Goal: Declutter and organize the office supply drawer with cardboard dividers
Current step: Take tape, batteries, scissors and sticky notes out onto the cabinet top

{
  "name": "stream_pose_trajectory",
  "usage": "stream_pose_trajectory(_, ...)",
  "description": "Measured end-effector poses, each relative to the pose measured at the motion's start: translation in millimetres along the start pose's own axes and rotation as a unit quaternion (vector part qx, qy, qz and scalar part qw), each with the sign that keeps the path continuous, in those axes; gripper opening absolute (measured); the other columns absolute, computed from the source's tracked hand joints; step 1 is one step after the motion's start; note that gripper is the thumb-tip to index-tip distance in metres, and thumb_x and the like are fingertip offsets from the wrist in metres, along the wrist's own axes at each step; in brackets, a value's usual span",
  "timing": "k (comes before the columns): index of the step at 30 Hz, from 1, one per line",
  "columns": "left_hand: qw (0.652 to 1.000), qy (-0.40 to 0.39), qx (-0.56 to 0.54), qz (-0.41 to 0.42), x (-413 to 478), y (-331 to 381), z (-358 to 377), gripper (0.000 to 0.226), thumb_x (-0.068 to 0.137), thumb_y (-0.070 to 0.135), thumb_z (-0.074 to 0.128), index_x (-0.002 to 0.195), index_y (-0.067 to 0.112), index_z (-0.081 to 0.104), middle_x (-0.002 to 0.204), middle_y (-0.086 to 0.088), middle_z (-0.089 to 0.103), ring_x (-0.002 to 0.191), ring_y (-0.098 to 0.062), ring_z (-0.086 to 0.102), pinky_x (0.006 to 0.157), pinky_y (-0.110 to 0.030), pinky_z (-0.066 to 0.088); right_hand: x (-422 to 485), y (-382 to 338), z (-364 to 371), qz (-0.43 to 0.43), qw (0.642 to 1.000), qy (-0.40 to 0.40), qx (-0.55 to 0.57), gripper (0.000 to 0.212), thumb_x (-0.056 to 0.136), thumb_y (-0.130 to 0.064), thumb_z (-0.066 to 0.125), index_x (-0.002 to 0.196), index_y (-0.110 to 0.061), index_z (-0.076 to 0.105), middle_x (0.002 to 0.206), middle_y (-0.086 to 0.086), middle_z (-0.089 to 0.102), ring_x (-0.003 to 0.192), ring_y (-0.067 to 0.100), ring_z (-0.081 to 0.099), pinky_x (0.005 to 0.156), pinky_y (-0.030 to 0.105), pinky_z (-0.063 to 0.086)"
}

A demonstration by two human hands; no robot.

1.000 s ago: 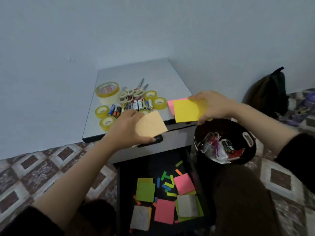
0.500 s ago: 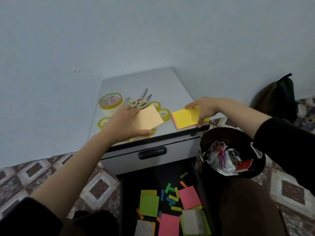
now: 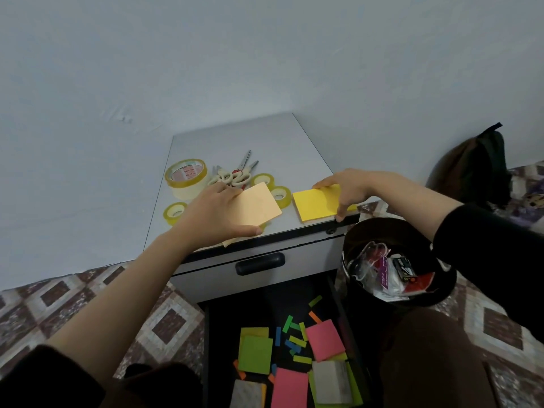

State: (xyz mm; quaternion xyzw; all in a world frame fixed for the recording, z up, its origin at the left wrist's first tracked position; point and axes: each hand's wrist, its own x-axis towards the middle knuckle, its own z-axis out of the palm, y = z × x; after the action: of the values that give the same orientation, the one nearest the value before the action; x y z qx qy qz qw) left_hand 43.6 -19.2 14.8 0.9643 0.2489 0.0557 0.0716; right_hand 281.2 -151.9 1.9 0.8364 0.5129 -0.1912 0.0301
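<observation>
My left hand (image 3: 213,214) grips a pale orange sticky-note pad (image 3: 256,206) just above the front of the grey cabinet top (image 3: 265,142). My right hand (image 3: 350,187) pinches a yellow sticky-note pad (image 3: 315,203) that lies on the cabinet top near its front right corner. Below, the open black drawer (image 3: 259,313) holds several green, pink and grey note pads (image 3: 254,357) and small coloured strips. No cardboard dividers are in view.
On the cabinet top lie a large tape roll (image 3: 186,177), small yellow tape rolls (image 3: 281,195) and scissors (image 3: 235,173). A black bin (image 3: 441,290) with discarded packaging stands right of the drawer. A dark bag (image 3: 477,169) leans on the wall.
Both hands have carried their pads up from the cabinet's front edge onto the top. The yellow pad now lies flat on the surface; my left hand now hides the batteries.
</observation>
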Motion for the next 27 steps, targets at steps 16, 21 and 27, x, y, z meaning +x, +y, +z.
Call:
stream_pose_trajectory(16,0.997,-0.022,-0.053,0.054,50.5,49.0,20.4,0.084,0.067,0.059,0.072,0.132,0.013,0.048,0.126,-0.005,0.053,0.116,-0.019,0.046,0.087,-0.023,0.029,-15.2,49.8,5.6,0.050,0.935,0.170,0.307,0.037,0.091,-0.026,0.059,0.124,-0.009,0.057,0.129,0.011,0.057,0.102,0.021,0.058,0.081,0.028,0.045)
stream_pose_trajectory(21,0.995,-0.041,-0.022,0.091,79.8,79.2,34.0,0.116,0.044,0.084,0.038,0.134,0.011,0.048,0.128,-0.009,0.053,0.118,-0.023,0.047,0.096,-0.028,0.034,-23.6,73.9,38.0,0.104,0.890,0.120,0.427,0.027,0.097,-0.011,0.042,0.116,-0.005,0.060,0.118,0.008,0.063,0.071,0.020,0.062,0.056,0.023,0.045)
stream_pose_trajectory(27,0.993,-0.059,0.019,0.101,102.9,90.2,50.9,0.112,0.049,0.084,0.038,0.131,0.008,0.049,0.125,-0.012,0.055,0.114,-0.026,0.047,0.092,-0.032,0.036,-27.2,72.1,63.3,0.073,0.857,0.061,0.506,0.049,0.091,0.003,0.036,0.128,-0.023,0.056,0.130,-0.006,0.058,0.107,0.016,0.061,0.086,0.034,0.048)
